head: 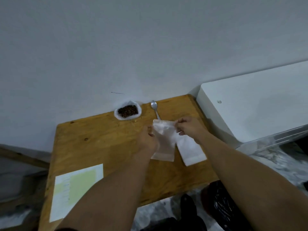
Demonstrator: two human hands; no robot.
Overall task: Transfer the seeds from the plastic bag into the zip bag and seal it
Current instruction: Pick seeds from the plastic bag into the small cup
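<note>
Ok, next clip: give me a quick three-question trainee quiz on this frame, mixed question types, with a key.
1. True or false: the seeds are already in the zip bag.
2. Where is the spoon? A inside the zip bag; B on the table beside the plastic bag; C standing in the seeds.
3. Fill in: the zip bag is held by ___ hands.

Key
1. False: the seeds sit in the plastic bag, and the zip bag looks empty.
2. B.
3. Two: the left hand and the right hand each hold it near its top.
</note>
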